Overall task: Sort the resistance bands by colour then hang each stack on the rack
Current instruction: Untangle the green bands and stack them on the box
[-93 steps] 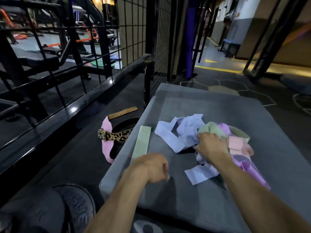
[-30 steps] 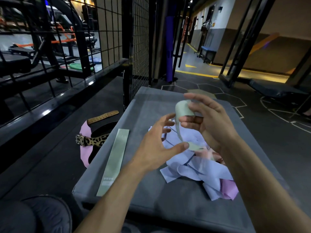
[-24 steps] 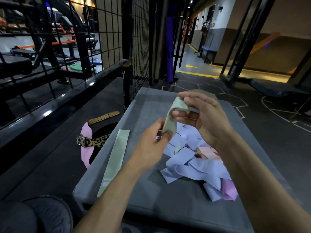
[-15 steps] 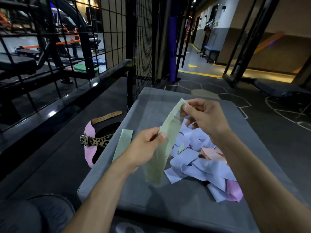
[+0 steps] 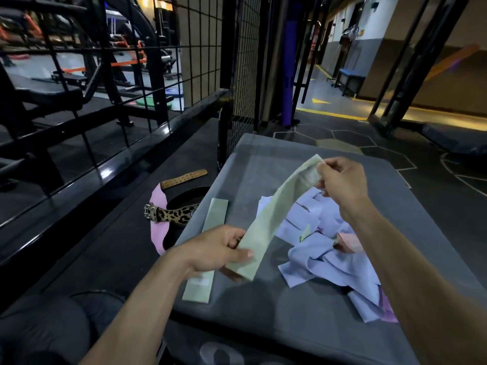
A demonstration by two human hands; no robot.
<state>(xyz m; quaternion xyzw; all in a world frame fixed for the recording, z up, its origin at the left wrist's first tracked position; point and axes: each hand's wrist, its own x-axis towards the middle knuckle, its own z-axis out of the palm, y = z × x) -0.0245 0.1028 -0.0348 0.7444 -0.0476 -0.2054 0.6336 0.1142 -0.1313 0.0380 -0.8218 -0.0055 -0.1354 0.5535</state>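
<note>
Both hands pinch one green band (image 5: 274,219), stretched flat in the air above the tabletop (image 5: 263,312): left hand (image 5: 213,250) at its near end, right hand (image 5: 342,180) at its far end. Another green band (image 5: 208,248) lies flat beneath, left of the lilac pile (image 5: 321,254).

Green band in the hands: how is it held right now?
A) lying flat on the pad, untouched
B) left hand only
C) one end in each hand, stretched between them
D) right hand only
C: the left hand grips the lower end of the green band and the right hand pinches its upper end, so it spans between them above the pad.
</note>
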